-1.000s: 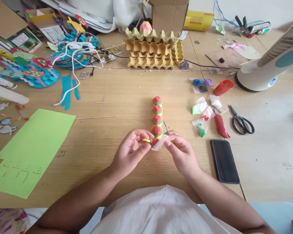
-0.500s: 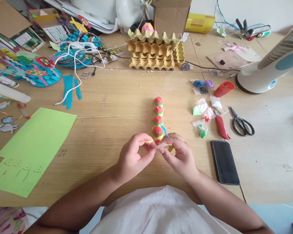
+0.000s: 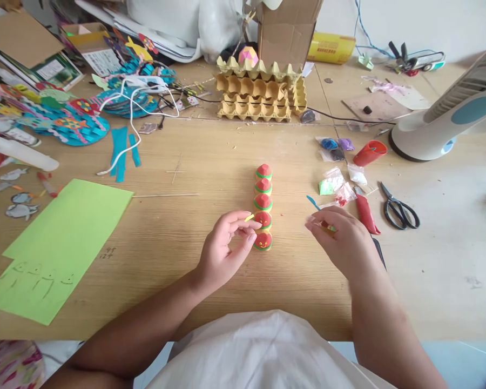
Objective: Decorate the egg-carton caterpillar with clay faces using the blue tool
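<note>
A caterpillar-like row of red, green and yellow painted egg-carton cups [image 3: 263, 203] lies lengthwise before me, a small yellow face on its nearest cup. My left hand [image 3: 222, 246] is just left of the near cups, its fingers curled. A thin yellow strip, likely modelling clay [image 3: 249, 218], is held between its fingers. To the right of the row, my right hand [image 3: 342, 235] is closed on a blue modelling tool [image 3: 313, 202], whose blade points up and left. Something yellow also shows beneath those fingers, partly hidden.
Small clay bags [image 3: 332, 181], a red cup [image 3: 370, 153], a red-handled cutter [image 3: 366, 213], scissors [image 3: 400, 208] and a mostly hidden phone [image 3: 378, 251] are at right. Green paper [image 3: 68, 243] lies left; egg cartons [image 3: 259, 89] stand behind, a white fan [image 3: 441, 124] back right.
My right hand has parted from the left and moved right, carrying the blue tool. The clear film that was between both hands no longer shows there. The near face cup is uncovered.
</note>
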Available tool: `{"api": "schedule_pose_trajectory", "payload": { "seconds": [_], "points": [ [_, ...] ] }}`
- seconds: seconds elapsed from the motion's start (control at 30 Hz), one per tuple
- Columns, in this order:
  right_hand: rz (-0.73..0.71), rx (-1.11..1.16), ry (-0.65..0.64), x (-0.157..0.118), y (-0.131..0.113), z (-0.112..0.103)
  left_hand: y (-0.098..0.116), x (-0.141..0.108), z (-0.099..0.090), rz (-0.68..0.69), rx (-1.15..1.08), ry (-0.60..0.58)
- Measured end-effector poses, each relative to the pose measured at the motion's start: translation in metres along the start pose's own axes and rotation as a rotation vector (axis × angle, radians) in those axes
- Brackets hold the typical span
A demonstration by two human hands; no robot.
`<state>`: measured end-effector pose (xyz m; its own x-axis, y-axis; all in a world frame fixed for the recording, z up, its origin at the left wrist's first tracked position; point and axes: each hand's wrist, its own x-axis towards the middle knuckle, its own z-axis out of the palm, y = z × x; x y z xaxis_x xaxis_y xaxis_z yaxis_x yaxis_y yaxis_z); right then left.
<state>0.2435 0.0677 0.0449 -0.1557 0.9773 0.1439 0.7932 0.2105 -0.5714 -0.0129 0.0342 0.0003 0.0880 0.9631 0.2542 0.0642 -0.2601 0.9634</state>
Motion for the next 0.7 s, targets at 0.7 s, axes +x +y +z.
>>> {"api": "schedule_pose_trajectory", "payload": {
  "seconds": [0.7],
  "points": [
    [-0.324, 0.280, 0.187, -0.024, -0.037, 0.034, 0.016, 0.007, -0.007, -0.447, -0.385, -0.116]
  ]
}}
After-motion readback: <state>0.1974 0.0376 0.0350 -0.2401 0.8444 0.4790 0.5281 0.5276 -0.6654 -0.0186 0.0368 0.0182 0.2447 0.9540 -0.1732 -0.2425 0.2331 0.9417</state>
